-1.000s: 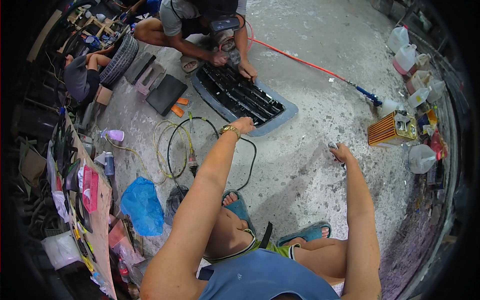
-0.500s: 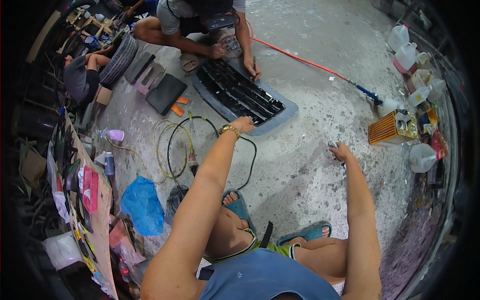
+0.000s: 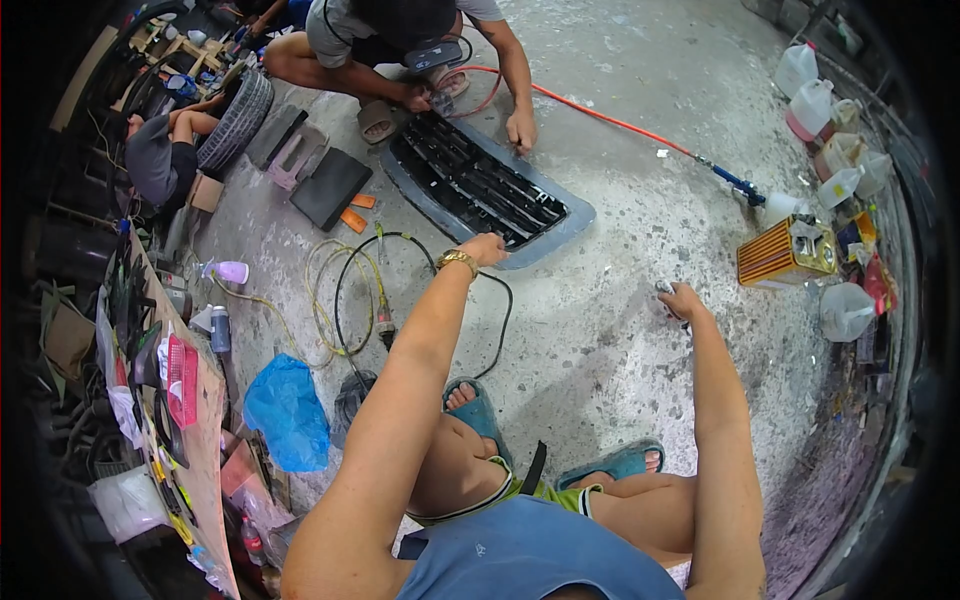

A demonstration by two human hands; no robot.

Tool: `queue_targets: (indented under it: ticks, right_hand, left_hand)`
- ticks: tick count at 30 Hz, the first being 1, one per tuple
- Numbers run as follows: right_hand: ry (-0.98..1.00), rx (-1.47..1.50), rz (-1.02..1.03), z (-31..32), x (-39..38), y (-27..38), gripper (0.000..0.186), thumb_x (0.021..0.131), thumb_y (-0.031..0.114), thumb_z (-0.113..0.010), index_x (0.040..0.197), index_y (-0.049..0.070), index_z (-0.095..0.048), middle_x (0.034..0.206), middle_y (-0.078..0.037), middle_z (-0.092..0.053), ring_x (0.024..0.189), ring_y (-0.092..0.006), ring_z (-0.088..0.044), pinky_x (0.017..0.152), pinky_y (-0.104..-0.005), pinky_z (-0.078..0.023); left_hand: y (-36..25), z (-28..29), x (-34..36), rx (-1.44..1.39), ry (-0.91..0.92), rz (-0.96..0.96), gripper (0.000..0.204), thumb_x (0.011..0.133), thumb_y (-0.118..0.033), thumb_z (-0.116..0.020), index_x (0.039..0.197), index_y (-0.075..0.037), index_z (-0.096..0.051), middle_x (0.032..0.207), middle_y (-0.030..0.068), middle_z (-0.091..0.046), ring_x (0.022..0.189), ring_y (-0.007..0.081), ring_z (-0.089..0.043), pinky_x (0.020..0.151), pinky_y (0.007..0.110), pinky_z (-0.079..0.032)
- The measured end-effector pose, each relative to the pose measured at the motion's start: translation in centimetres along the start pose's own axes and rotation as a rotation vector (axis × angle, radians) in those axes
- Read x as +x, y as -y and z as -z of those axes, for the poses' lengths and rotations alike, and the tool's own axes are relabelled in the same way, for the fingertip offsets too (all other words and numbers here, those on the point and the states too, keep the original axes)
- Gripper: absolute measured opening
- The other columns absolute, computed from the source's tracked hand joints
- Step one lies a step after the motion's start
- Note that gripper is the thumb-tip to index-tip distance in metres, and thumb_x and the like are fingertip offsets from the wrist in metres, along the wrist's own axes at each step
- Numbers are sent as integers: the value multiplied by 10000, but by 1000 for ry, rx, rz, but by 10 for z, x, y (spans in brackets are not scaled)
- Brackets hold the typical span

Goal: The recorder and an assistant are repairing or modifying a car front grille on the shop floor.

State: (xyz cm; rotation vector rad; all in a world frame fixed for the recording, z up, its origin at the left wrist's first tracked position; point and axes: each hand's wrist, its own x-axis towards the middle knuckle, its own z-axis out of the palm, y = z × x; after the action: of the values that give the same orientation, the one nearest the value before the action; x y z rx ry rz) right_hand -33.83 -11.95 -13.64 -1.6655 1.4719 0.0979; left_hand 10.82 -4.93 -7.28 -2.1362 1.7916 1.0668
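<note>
A dark slatted panel with a grey border, looking like a car grille [image 3: 480, 185], lies on the concrete floor ahead of me. My left hand [image 3: 484, 249], a gold watch at its wrist, grips the grille's near edge, with its fingertips partly hidden. Off to the right, above bare floor, my right hand [image 3: 682, 301] is closed around a small grey-white thing that I cannot make out. Across the panel crouches a co-worker, whose one hand [image 3: 521, 131] is at the grille's right far edge and whose other hand [image 3: 418, 98] is by its far left corner.
An orange air hose [image 3: 610, 120] crosses the floor toward a striped metal can [image 3: 786, 252] and several plastic jugs [image 3: 810, 108] at the right. Looped cables [image 3: 345, 290], a black flat block [image 3: 332, 188] and a blue plastic bag [image 3: 286, 412] lie left. Another person sits beside a tyre [image 3: 237, 120].
The co-worker's head has shifted left, and the hand at the panel's right far edge has moved slightly away from me. The hose near the co-worker has shifted. My own hands stay nearly still.
</note>
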Motion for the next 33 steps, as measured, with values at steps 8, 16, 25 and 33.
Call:
queue_targets:
  ticks: [8,16,25,33]
  right_hand:
    - [11,85,-93,3,-7,-5,386,806,269,-601,994,-67,-568,773,-172,-626,571,-219,-611,538,-338,-491]
    - [10,42,-80,6,-10,4,388,806,264,-603,1001,-69,-566,789,-173,-625,569,-217,-609,521,-335,-490]
    - [13,32,-66,3,-5,2,393,799,260,-607,995,-78,-562,792,-184,-621,591,-234,-618,527,-346,-492]
    - [-5,74,-31,-1,3,-8,355,801,224,-611,956,-92,-563,723,-146,-611,578,-215,-609,513,-337,-508]
  left_hand:
    - [-8,-2,4,-24,24,-9,374,832,-320,-572,1068,-33,-611,1051,187,-620,1030,315,-563,881,377,-430]
    - [2,-7,10,-43,-12,0,362,817,-315,-587,1041,-33,-622,1034,186,-624,1013,314,-569,865,377,-432]
    - [4,-7,8,-54,-28,-14,355,817,-302,-587,1037,-25,-621,1010,184,-631,988,311,-580,854,378,-439]
    - [1,-2,4,-39,-11,-18,371,823,-302,-581,1065,-23,-609,1024,186,-626,997,309,-577,859,367,-437]
